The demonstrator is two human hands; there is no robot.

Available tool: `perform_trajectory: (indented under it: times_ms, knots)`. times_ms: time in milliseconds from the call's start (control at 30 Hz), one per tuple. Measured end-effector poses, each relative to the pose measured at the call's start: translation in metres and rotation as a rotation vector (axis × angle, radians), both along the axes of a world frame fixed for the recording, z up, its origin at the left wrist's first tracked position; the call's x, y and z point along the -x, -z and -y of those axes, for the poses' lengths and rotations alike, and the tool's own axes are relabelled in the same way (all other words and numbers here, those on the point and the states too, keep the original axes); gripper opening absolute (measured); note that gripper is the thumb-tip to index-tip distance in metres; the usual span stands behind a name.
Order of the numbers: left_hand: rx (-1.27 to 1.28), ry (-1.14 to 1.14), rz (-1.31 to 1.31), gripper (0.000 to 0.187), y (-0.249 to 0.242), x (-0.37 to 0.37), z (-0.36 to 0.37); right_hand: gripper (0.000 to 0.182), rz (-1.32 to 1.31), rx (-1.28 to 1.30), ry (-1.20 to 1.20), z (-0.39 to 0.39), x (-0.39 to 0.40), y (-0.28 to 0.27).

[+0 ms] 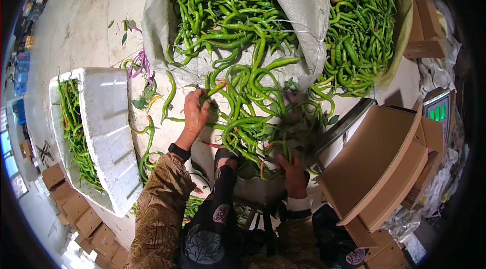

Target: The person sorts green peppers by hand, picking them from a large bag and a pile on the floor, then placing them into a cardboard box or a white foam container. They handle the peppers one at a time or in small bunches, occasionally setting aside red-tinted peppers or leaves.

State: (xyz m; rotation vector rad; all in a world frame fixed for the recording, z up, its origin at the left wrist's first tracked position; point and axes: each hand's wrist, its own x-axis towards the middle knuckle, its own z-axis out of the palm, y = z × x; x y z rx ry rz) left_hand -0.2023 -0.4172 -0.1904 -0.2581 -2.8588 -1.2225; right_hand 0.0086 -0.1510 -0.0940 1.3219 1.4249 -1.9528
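My left hand, with a dark band at the wrist, is closed at the left edge of a loose pile of long green chili peppers. A green chili pepper with an orange patch sticks out from its fingertips. Lower right, in shadow, my right hand has its fingers closed around green chili peppers, which point upward. The pile spreads from the mouth of a white woven sack down to my feet. Some peppers in it show red or orange ends.
A second sack of peppers stands at the right. A white foam box holding peppers lies at the left. An open cardboard box and a scale with a green display are at the right. Purple string and leaves litter the floor.
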Motion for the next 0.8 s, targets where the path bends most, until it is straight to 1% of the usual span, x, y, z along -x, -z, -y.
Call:
perform_trajectory:
  times_ms: [33,100,133,200,233,267,333,367,400,433,467,500,533,600,667,733,767,800]
  knots:
    - [0.000,0.000,-0.001,0.027,0.003,-0.001,0.001,0.043,-0.012,-0.015,0.026,0.000,0.003,-0.003]
    - [0.200,0.084,-0.041,0.031,0.006,-0.004,0.002,0.043,-0.032,-0.031,0.010,-0.001,0.004,-0.003]
    - [0.200,0.087,-0.040,0.031,0.011,-0.003,0.004,0.042,-0.051,-0.048,-0.006,-0.001,0.005,-0.004]
    - [0.092,-0.016,0.223,0.028,0.018,0.001,0.009,0.041,-0.031,-0.058,-0.009,0.001,0.012,-0.012]
    - [-0.116,-0.012,0.235,0.022,0.015,0.002,0.010,0.041,-0.013,-0.067,-0.011,0.002,0.014,-0.016]
    - [-0.114,-0.012,0.236,0.022,0.009,0.001,0.014,0.041,-0.012,-0.065,-0.011,0.002,0.014,-0.016]
    - [-0.134,0.134,0.210,0.022,-0.030,0.000,0.016,0.039,-0.068,-0.052,-0.030,0.001,0.014,-0.016]
    - [-0.170,0.134,0.247,0.021,-0.041,-0.008,0.023,0.039,-0.064,-0.050,-0.030,-0.001,0.015,-0.018]
    - [-0.117,0.198,0.336,0.020,-0.056,-0.014,0.037,0.037,-0.048,-0.099,-0.041,-0.003,0.017,-0.024]
    - [-0.039,0.321,0.421,0.019,-0.056,-0.025,0.062,0.035,-0.030,-0.147,-0.052,-0.004,0.017,-0.028]
    - [0.157,0.480,0.591,0.018,-0.059,-0.037,0.084,0.035,-0.024,-0.142,-0.049,-0.006,0.016,-0.030]
    - [0.388,0.722,0.827,0.017,-0.038,-0.059,0.118,0.034,-0.067,-0.108,-0.023,-0.009,0.016,-0.031]
    - [0.390,0.918,0.869,0.016,-0.040,-0.078,0.132,0.032,-0.113,-0.073,-0.003,-0.010,0.018,-0.032]
    - [0.387,0.763,0.861,0.019,-0.056,-0.083,0.122,0.031,-0.121,-0.070,-0.018,-0.009,0.022,-0.034]
    - [0.130,0.396,0.680,0.032,-0.042,-0.068,0.100,0.030,-0.123,-0.070,-0.038,-0.006,0.018,-0.030]
    - [0.041,0.234,0.225,0.043,-0.052,-0.049,0.045,0.032,-0.114,-0.167,-0.149,-0.005,0.011,-0.014]
    - [0.125,0.299,0.103,0.040,-0.044,-0.041,0.028,0.032,-0.115,-0.171,-0.151,-0.002,0.017,-0.021]
    - [0.209,0.363,-0.020,0.037,-0.033,-0.034,0.016,0.028,-0.096,-0.134,-0.102,0.005,0.027,-0.033]
